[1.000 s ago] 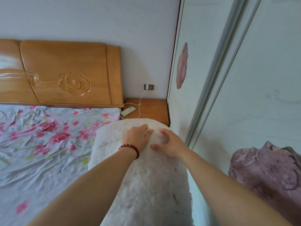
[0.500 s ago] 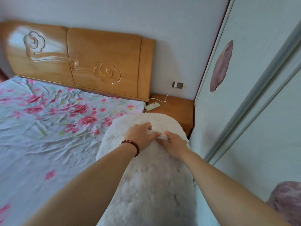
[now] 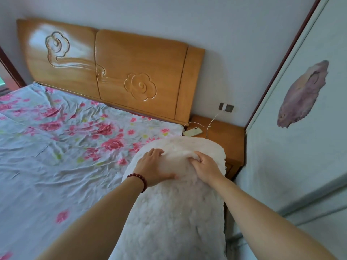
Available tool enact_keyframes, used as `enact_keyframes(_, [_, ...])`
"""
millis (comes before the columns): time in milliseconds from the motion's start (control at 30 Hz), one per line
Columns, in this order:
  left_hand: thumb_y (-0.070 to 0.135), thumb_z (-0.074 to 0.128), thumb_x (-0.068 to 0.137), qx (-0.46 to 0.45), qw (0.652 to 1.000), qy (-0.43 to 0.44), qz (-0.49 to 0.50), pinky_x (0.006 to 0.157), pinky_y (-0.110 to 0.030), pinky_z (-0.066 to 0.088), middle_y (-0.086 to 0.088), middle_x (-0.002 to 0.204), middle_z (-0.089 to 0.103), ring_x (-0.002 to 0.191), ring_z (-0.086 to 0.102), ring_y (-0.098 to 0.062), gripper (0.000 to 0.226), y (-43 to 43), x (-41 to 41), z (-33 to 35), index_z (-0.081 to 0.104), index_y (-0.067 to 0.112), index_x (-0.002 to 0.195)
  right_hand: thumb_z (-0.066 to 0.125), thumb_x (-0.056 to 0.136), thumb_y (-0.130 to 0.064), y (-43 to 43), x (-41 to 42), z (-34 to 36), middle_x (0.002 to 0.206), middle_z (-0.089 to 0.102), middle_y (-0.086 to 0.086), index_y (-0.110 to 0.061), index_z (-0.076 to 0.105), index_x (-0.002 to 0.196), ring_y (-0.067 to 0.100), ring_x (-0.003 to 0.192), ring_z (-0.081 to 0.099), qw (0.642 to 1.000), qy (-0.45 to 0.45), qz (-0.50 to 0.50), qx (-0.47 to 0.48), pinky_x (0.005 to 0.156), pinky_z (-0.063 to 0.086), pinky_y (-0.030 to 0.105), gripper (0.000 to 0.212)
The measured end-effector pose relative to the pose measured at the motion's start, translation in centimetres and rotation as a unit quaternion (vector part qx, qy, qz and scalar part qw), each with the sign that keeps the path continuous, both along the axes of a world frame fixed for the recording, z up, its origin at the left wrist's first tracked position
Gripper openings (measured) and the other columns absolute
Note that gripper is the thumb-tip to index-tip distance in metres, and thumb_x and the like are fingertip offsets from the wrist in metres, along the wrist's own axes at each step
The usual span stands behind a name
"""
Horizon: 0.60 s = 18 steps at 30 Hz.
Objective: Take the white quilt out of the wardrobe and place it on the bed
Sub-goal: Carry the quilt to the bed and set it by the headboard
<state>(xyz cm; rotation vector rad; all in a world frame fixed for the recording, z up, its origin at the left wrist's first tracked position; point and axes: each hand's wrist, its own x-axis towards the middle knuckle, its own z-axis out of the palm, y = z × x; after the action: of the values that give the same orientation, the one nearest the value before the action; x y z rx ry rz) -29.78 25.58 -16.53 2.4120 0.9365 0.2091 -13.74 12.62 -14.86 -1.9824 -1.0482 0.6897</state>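
Left hand (image 3: 155, 168) and right hand (image 3: 206, 168) fingers both clutch the white quilt (image 3: 174, 218) at the edge of the bed (image 3: 56, 156) by the nightstand (image 3: 225, 136), so I'd swing it well over the mattress before letting go.

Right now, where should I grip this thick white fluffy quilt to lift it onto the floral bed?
Grip the rounded far fold of the thick white fluffy quilt, coming from above, where the left hand and right hand bunch a ridge. It's soft and bulky with no edge showing, so a gathered handful probably holds best.
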Motion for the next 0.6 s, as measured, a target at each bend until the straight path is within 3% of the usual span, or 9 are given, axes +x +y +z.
enact_keyframes(133, [0.078, 0.054, 0.062, 0.077, 0.992, 0.061, -0.084, 0.096, -0.036, 0.037, -0.001, 0.127, 0.047, 0.111, 0.045, -0.022, 0.086, 2.9, 3.0, -0.3, 0.046, 0.018, 0.124, 0.049, 0.093, -0.034, 1.8, 2.2, 0.0, 0.111, 0.068, 0.000, -0.023, 0.066, 0.108, 0.020, 0.106, 0.058, 1.000, 0.001, -0.017, 0.007, 0.098, 0.044, 0.043, 0.025])
enact_keyframes(300, [0.069, 0.057, 0.071, 0.015, 0.996, 0.054, -0.072, 0.075, -0.031, 0.040, 0.000, 0.102, 0.059, 0.098, 0.055, -0.023, 0.057, 5.7, 7.6, 0.1, 0.055, 0.021, 0.101, 0.051, 0.093, -0.031, 3.8, 5.4, -0.2, 0.105, 0.068, 0.000, -0.023, 0.066, 0.101, 0.017, 0.101, 0.059, 0.999, 0.015, -0.029, 0.031, 0.095, 0.045, 0.037, 0.019])
enact_keyframes(433, [0.073, 0.053, 0.070, 0.034, 0.991, 0.086, -0.092, 0.077, -0.034, 0.041, -0.002, 0.110, 0.063, 0.102, 0.056, -0.026, 0.065, 8.4, 12.1, 1.1, 0.057, 0.021, 0.110, 0.050, 0.093, -0.028, 5.7, 9.3, -0.1, 0.100, 0.066, -0.003, -0.023, 0.064, 0.096, 0.013, 0.097, 0.058, 0.998, 0.027, -0.035, 0.054, 0.090, 0.045, 0.030, 0.015])
enact_keyframes(533, [0.081, 0.048, 0.064, 0.069, 0.987, 0.099, -0.106, 0.062, -0.030, 0.038, 0.005, 0.082, 0.061, 0.081, 0.057, -0.019, 0.052, 10.0, 16.2, 1.4, 0.050, 0.030, 0.072, 0.048, 0.094, -0.025, 7.3, 13.7, -0.5, 0.099, 0.063, -0.008, -0.025, 0.063, 0.097, 0.011, 0.096, 0.056, 0.998, 0.022, -0.025, 0.050, 0.084, 0.042, 0.020, 0.015])
enact_keyframes(600, [0.086, 0.042, 0.060, 0.094, 0.987, 0.097, -0.092, 0.056, -0.028, 0.035, 0.010, 0.068, 0.055, 0.070, 0.053, -0.014, 0.056, 10.9, 18.6, 1.5, 0.045, 0.030, 0.062, 0.049, 0.095, -0.024, 8.7, 16.5, -0.7, 0.095, 0.062, -0.011, -0.028, 0.062, 0.093, 0.007, 0.092, 0.055, 0.998, 0.022, -0.021, 0.047, 0.076, 0.038, 0.011, 0.014])
